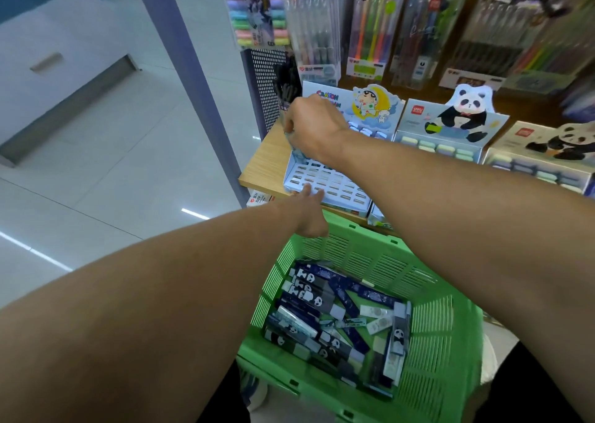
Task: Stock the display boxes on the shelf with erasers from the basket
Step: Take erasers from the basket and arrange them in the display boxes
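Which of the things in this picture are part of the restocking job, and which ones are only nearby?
Part of the job:
- green basket
- erasers in it
- blue display box with empty slots
- right hand, pinching something at the box's left wall
- left hand, reaching to the box front

Only nearby:
- panda display box, already holding erasers
- hanging pen packs
- highlighter pack
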